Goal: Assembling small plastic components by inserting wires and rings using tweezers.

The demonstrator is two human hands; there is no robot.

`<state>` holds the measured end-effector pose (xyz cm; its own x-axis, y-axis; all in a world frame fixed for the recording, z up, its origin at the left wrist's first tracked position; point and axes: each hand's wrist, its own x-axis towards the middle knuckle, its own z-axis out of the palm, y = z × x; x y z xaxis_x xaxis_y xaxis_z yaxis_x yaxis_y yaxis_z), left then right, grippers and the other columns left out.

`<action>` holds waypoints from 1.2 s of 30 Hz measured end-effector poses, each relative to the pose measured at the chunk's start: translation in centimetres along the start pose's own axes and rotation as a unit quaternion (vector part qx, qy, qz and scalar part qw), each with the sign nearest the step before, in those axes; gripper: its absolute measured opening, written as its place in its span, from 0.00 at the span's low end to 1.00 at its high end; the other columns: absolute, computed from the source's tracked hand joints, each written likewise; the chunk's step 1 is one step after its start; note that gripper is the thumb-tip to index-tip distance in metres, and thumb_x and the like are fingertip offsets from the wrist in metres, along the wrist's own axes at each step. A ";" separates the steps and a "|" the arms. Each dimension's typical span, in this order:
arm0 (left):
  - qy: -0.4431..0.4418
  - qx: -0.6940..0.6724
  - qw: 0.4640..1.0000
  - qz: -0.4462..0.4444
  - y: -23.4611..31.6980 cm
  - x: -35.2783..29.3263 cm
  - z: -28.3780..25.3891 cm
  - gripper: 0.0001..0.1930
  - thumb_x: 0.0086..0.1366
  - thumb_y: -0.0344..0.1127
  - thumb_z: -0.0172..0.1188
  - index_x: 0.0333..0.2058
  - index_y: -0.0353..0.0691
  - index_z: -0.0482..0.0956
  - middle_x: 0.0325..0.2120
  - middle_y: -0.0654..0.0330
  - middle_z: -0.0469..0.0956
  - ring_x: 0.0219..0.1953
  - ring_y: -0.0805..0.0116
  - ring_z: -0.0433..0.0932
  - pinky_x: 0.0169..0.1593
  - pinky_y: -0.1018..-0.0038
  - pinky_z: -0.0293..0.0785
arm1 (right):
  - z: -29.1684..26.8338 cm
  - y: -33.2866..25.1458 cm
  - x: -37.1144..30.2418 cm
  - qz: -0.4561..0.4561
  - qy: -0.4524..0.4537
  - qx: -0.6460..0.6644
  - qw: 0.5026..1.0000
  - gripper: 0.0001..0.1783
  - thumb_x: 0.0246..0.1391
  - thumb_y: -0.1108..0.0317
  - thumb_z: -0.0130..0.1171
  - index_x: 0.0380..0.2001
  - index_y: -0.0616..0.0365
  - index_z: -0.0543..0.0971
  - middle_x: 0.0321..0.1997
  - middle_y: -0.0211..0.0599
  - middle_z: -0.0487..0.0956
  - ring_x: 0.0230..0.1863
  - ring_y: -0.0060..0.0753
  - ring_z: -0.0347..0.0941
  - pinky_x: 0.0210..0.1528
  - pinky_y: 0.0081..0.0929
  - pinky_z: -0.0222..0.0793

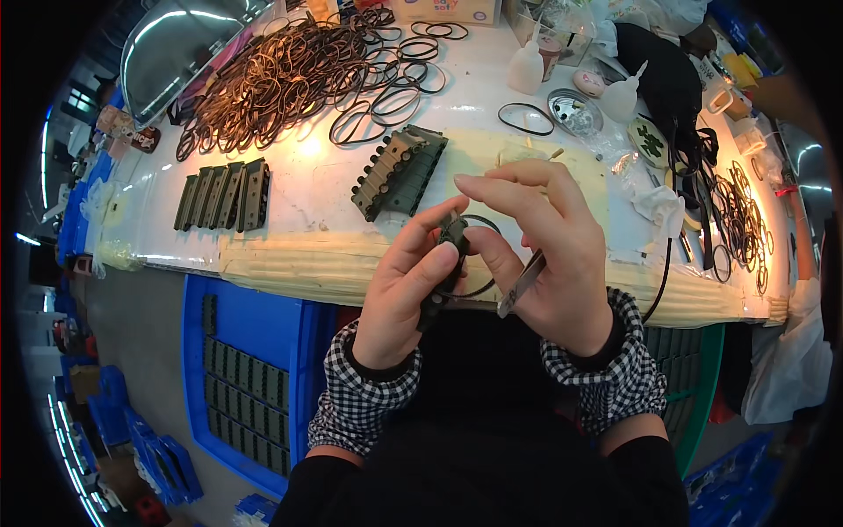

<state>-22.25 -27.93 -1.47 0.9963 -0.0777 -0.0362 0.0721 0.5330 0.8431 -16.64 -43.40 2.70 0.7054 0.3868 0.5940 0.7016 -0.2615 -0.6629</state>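
My left hand [391,294] is closed round a dark green moulded part [453,234], its thumb pressed on the side. A thin black rubber ring [488,286] loops out from this part toward my right hand [562,246]. Tucked in the right palm is a flat metal tool [522,283], perhaps tweezers; its tip is hidden. The right thumb reaches to the part's top end, and the index finger stretches above it. Just beyond, several green studded parts [399,176] lie in a group on the table. To the left, more green parts [224,195] stand in a row.
A big heap of rubber rings [272,83] covers the back left; a single ring [527,119] lies near a round metal dish [575,111]. White squeeze bottles [525,68] stand at the back. Below the table edge, a blue tray [195,351] holds rows of green parts; a green tray [709,378] sits right.
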 end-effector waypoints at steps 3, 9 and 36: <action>-0.064 0.028 0.998 -0.004 -0.5 0.0 -0.3 0.25 0.70 0.37 0.51 0.63 0.38 0.60 0.39 0.65 0.70 0.35 0.81 0.67 0.39 0.82 0.67 | -0.4 1.3 -0.1 -0.024 -0.055 0.066 0.996 0.13 0.48 0.77 0.64 0.39 0.56 0.81 0.33 0.32 0.79 0.28 0.23 0.70 0.22 0.18 0.61; -0.064 0.029 0.997 -0.020 -0.3 -0.7 -0.1 0.25 0.71 0.37 0.49 0.63 0.34 0.60 0.46 0.62 0.71 0.37 0.81 0.68 0.43 0.82 0.67 | -0.8 1.1 -0.5 0.029 -0.071 0.071 0.995 0.07 0.49 0.77 0.62 0.34 0.61 0.79 0.31 0.38 0.79 0.29 0.37 0.78 0.31 0.26 0.73; 0.002 0.028 0.997 -0.068 0.1 -0.6 1.4 0.23 0.71 0.44 0.46 0.56 0.31 0.65 0.34 0.61 0.74 0.34 0.75 0.72 0.40 0.78 0.71 | -0.2 1.4 -2.0 0.060 -0.025 0.095 0.993 0.07 0.51 0.78 0.60 0.36 0.61 0.79 0.34 0.40 0.82 0.30 0.32 0.80 0.28 0.22 0.75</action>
<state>-22.90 -28.98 -0.63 0.9777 -0.1425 -0.1540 0.2038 0.4707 0.8584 -17.04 -44.72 0.68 0.7737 0.4071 0.4855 0.5778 -0.1389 -0.8043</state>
